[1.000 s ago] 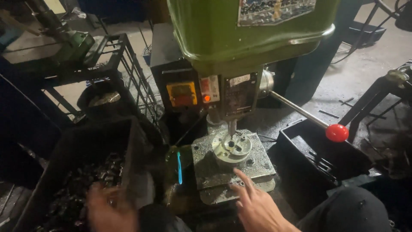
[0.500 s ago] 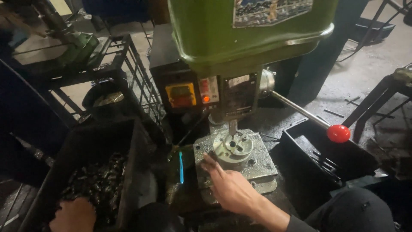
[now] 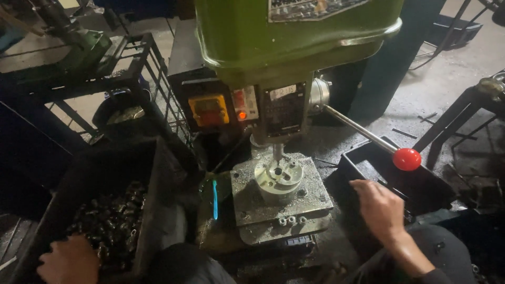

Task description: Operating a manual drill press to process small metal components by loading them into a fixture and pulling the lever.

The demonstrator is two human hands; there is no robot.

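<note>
A green drill press (image 3: 294, 37) stands in front of me, its spindle (image 3: 277, 151) just above a round metal fixture (image 3: 278, 176) on the grey work table (image 3: 310, 202). My left hand (image 3: 68, 260) rests in a black bin (image 3: 152, 210) of several small dark metal parts (image 3: 108, 218); whether it grips one is hidden. My right hand (image 3: 381, 210) hovers at the edge of a black tray (image 3: 421, 184) to the right of the table, fingers loosely spread, nothing seen in it. The feed lever with its red knob (image 3: 407, 159) hangs just above that hand.
A control box with a yellow panel and a lit red lamp (image 3: 210, 110) sits behind the table. A black wire rack (image 3: 152, 79) stands at the left, with another green machine (image 3: 79, 44) behind it. Dark metal frames (image 3: 463, 115) stand on the concrete floor at right.
My right hand left the work table near the fixture and moved right to the black tray. My left hand stayed low in the parts bin, shifting slightly.
</note>
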